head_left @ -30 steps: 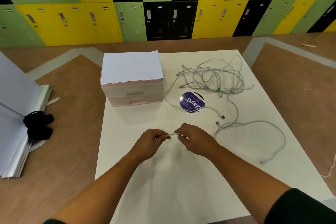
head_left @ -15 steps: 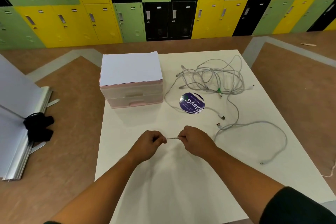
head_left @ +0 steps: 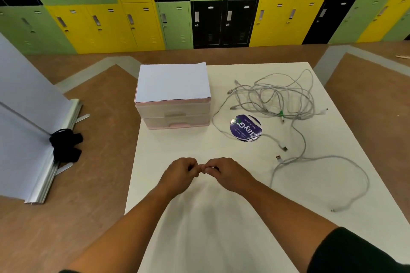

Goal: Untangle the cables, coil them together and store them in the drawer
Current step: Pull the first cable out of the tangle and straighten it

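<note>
Knuckles of curled left hand [head_left: 179,175] and curled right hand [head_left: 227,174] meet over table [head_left: 221,241]; anything held is hidden.

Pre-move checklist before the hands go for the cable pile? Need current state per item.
1. Cables untangled: not ok, a tangled heap at the table's far right.
2. Drawer open: not ok, both drawers of the drawer unit are closed.
3. Hands free: cannot tell. Left hand and right hand are curled with fingertips meeting, and anything pinched is hidden.
4. Free ends findable: ok, two USB plugs lie exposed near the round sticker.
5. Nothing hanging off: ok, the long loop lies wholly on the table.
</note>
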